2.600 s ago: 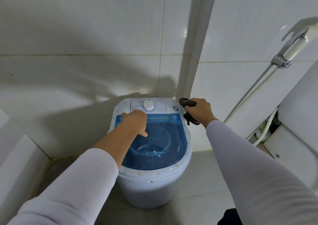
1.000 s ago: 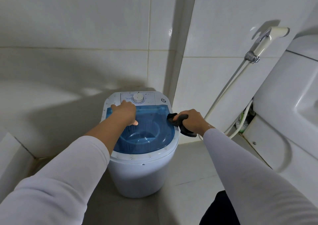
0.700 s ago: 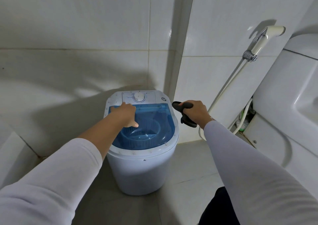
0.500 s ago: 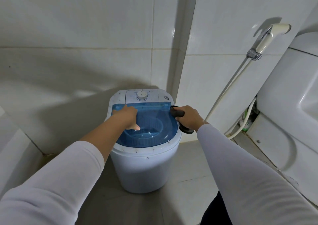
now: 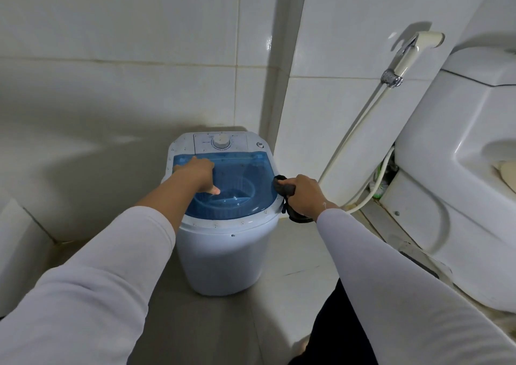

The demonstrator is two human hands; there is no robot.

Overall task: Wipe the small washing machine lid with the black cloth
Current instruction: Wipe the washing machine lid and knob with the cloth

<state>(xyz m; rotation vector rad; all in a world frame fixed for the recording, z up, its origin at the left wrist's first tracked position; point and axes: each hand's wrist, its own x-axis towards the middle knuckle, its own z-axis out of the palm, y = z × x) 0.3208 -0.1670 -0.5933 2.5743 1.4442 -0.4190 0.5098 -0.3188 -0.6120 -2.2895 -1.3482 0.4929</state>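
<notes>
Blue translucent plastic is forming the lid (image 5: pixel 237 174) of the small washing machine (image 5: pixel 223 253), which is sitting on the grey floor (image 5: pixel 201 331) in the corner of a white-tiled room. We are pressing our left hand (image 5: pixel 196 173) down on the left part of the lid, fingers curled loosely with the thumb pointing out over the plastic, gripping nothing. Our right hand (image 5: pixel 305 194) is closing in a fist around the black cloth (image 5: pixel 283 188), holding it against the lid's right edge where the blue meets the white rim; a loose end of cloth is hanging below the wrist. Behind the lid, 1 white dial (image 5: pixel 221 142) is sitting on the control panel. To the right, a bidet sprayer (image 5: pixel 410 54) is hanging on the wall with its hose trailing down beside a white toilet (image 5: pixel 460 155).
</notes>
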